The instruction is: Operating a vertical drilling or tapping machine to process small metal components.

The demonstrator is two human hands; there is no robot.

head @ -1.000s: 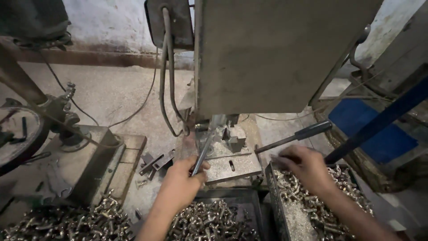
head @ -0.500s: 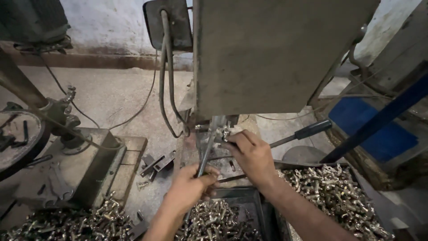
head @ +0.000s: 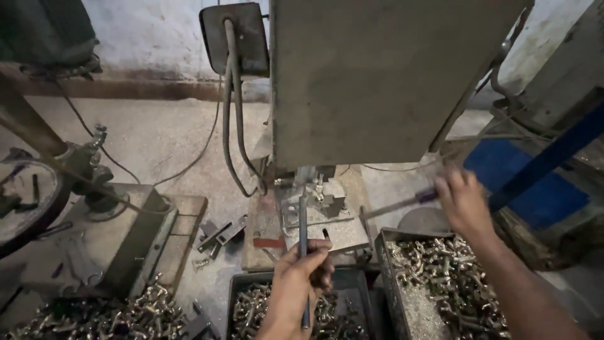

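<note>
My left hand [head: 301,277] grips a thin metal rod [head: 303,226] that stands upright in front of the machine's work plate [head: 327,230]. A small metal fixture [head: 324,198] sits on that plate under the big grey machine housing [head: 384,82]. My right hand [head: 464,200] is out to the right, closed around the dark grip of a long lever handle [head: 402,203] that runs back toward the machine. It hovers above a metal bin [head: 385,252] filled with several small shiny metal parts [head: 440,271].
A dark tray [head: 236,293] of similar parts lies below my left hand, and more parts are heaped at bottom left [head: 94,315]. A grey machine base [head: 119,239] and a wheel [head: 25,201] stand left. Cables [head: 229,126] hang from a black box. Blue frame [head: 541,170] at right.
My right hand left the fixture on the plate and swung right to take the lever handle. My left hand has stayed on the rod, a little lower.
</note>
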